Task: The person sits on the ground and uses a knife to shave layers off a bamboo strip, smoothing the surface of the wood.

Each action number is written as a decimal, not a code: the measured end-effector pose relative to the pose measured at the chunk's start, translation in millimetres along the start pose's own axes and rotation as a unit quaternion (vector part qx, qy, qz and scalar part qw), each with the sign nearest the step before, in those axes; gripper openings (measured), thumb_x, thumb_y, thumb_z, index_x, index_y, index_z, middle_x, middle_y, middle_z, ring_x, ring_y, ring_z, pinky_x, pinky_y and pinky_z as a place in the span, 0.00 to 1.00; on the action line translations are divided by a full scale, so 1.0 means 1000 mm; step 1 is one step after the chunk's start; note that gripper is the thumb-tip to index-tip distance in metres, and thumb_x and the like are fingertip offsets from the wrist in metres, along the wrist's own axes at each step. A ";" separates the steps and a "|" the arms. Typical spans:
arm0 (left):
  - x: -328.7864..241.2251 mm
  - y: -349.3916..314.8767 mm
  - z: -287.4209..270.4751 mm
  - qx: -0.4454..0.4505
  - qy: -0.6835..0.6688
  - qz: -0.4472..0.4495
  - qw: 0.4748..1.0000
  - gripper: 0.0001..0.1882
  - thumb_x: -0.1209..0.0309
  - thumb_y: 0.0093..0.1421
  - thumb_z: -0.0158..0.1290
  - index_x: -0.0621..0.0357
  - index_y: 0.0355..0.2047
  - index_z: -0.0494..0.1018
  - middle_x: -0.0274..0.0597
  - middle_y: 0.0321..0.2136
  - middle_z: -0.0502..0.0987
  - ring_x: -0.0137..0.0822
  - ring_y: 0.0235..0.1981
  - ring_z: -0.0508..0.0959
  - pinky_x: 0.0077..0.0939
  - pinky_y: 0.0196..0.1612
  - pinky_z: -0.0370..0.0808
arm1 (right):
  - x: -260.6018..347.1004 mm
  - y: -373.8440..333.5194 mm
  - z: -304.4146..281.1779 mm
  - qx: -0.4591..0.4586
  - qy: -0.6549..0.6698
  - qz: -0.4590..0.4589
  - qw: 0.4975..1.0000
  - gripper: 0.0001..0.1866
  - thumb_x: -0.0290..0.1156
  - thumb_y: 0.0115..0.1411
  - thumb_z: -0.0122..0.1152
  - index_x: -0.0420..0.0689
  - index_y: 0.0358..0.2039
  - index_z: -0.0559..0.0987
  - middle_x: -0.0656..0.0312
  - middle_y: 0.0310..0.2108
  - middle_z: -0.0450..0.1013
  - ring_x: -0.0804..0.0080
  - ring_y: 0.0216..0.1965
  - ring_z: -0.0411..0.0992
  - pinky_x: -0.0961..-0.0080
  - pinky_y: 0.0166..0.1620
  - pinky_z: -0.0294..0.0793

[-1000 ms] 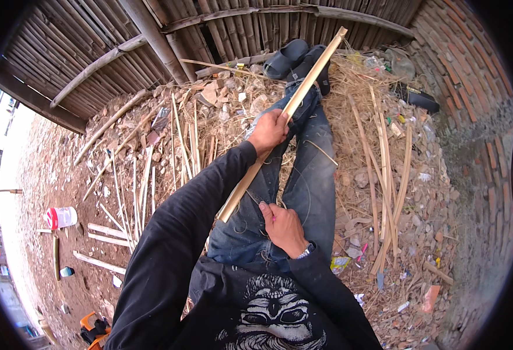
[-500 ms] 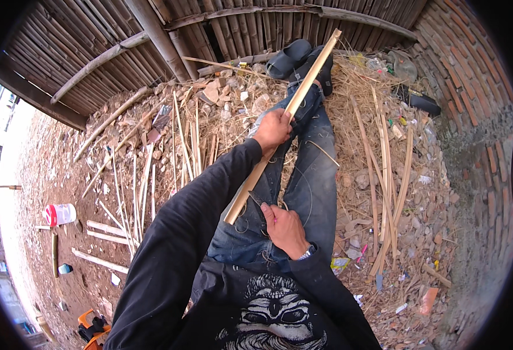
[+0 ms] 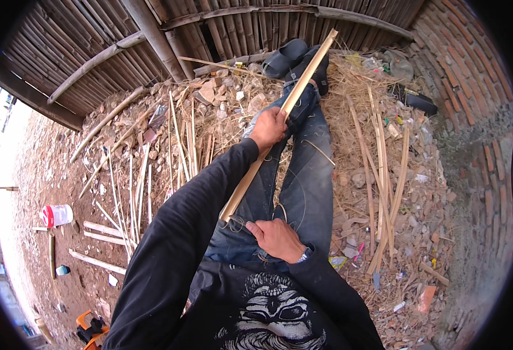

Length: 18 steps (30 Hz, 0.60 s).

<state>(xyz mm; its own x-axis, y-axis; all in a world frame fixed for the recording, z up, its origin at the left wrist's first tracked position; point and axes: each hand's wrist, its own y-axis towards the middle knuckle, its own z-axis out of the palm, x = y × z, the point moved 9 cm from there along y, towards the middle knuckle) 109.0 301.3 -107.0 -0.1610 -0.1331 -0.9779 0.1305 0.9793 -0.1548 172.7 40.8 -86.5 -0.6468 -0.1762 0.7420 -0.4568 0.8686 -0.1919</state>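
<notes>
A long split bamboo strip point(image 3: 306, 79) lies slantwise over my outstretched legs, its far end up near my sandals and its near end by my lap. My left hand point(image 3: 270, 128) is closed around the strip about midway along. Lower down, my right hand point(image 3: 278, 239) grips a knife, its handle hidden in the fingers. The knife's blade point(image 3: 237, 221) points left and is at or just beside the strip's near end; whether it touches I cannot tell. A thin curled shaving point(image 3: 319, 151) rests on my jeans.
Several bamboo strips point(image 3: 383, 169) lie on the rubble to my right, more strips point(image 3: 134, 198) to my left. A white bucket with a red rim point(image 3: 57, 215) lies at the left. A bamboo wall point(image 3: 239, 35) stands ahead, a brick wall point(image 3: 472, 70) at the right.
My right hand and the knife have moved a little left and down, toward the strip's near end. The left hand keeps its hold on the strip. The whole view has shifted slightly.
</notes>
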 end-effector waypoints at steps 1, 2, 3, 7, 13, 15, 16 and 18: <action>-0.001 0.001 0.001 -0.001 0.013 0.000 1.000 0.17 0.61 0.78 0.44 0.61 0.40 0.74 0.33 0.21 0.73 0.26 0.17 0.74 0.24 0.21 0.72 | -0.004 0.000 0.000 -0.006 0.028 0.001 1.000 0.28 0.48 0.76 0.51 0.39 0.25 0.76 0.39 0.21 0.73 0.32 0.28 0.74 0.41 0.31 0.71; -0.003 0.001 0.002 -0.002 0.026 -0.001 1.000 0.17 0.61 0.78 0.45 0.61 0.39 0.74 0.34 0.21 0.74 0.26 0.17 0.75 0.25 0.22 0.73 | -0.006 0.000 -0.001 -0.011 0.057 0.004 0.998 0.28 0.50 0.75 0.51 0.40 0.26 0.77 0.38 0.21 0.74 0.32 0.28 0.75 0.39 0.32 0.72; -0.004 0.000 0.004 -0.002 0.026 -0.002 1.000 0.17 0.61 0.78 0.45 0.61 0.39 0.74 0.34 0.21 0.74 0.26 0.17 0.75 0.25 0.22 0.73 | -0.007 0.001 -0.001 -0.011 0.057 0.004 0.998 0.28 0.50 0.75 0.51 0.40 0.26 0.77 0.38 0.21 0.74 0.32 0.28 0.75 0.39 0.32 0.72; -0.006 -0.004 0.008 -0.024 0.102 0.054 0.993 0.18 0.62 0.77 0.46 0.64 0.35 0.74 0.37 0.20 0.77 0.30 0.19 0.79 0.30 0.26 0.77 | -0.017 0.005 -0.018 -0.122 0.031 0.054 0.991 0.28 0.48 0.76 0.52 0.39 0.24 0.76 0.39 0.20 0.72 0.32 0.27 0.73 0.42 0.30 0.69; 0.000 0.001 0.006 -0.032 0.155 0.103 0.982 0.18 0.62 0.77 0.46 0.63 0.36 0.74 0.37 0.20 0.76 0.30 0.19 0.79 0.30 0.25 0.76 | -0.020 0.009 -0.012 -0.106 -0.006 0.058 0.993 0.29 0.49 0.76 0.51 0.38 0.23 0.76 0.38 0.20 0.72 0.32 0.27 0.73 0.41 0.31 0.70; -0.003 -0.004 0.009 -0.028 0.098 0.058 0.993 0.17 0.64 0.73 0.49 0.65 0.34 0.77 0.51 0.20 0.80 0.49 0.23 0.84 0.45 0.33 0.78 | -0.020 0.008 -0.007 -0.086 0.021 0.049 0.995 0.29 0.49 0.76 0.51 0.38 0.24 0.77 0.38 0.20 0.73 0.32 0.27 0.74 0.41 0.31 0.71; -0.006 -0.004 0.010 -0.026 0.097 0.058 0.993 0.17 0.64 0.73 0.49 0.65 0.34 0.77 0.51 0.20 0.80 0.49 0.23 0.84 0.45 0.33 0.78 | -0.021 0.006 -0.006 -0.087 0.021 0.050 0.995 0.29 0.49 0.76 0.51 0.38 0.24 0.77 0.38 0.20 0.73 0.32 0.27 0.74 0.41 0.31 0.71; -0.003 -0.002 0.004 -0.040 0.073 0.037 0.996 0.17 0.64 0.73 0.49 0.65 0.34 0.78 0.50 0.20 0.80 0.47 0.23 0.83 0.44 0.32 0.78 | -0.006 0.002 0.004 -0.013 0.014 0.015 1.000 0.29 0.49 0.76 0.51 0.39 0.25 0.78 0.39 0.20 0.73 0.31 0.27 0.73 0.42 0.31 0.71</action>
<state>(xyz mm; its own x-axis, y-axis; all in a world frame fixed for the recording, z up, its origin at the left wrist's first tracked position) 113.2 299.4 -104.7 -0.2960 -0.0430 -0.9542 0.0702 0.9953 -0.0666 173.4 41.5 -94.1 -0.6424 -0.1367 0.7541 -0.4208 0.8853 -0.1980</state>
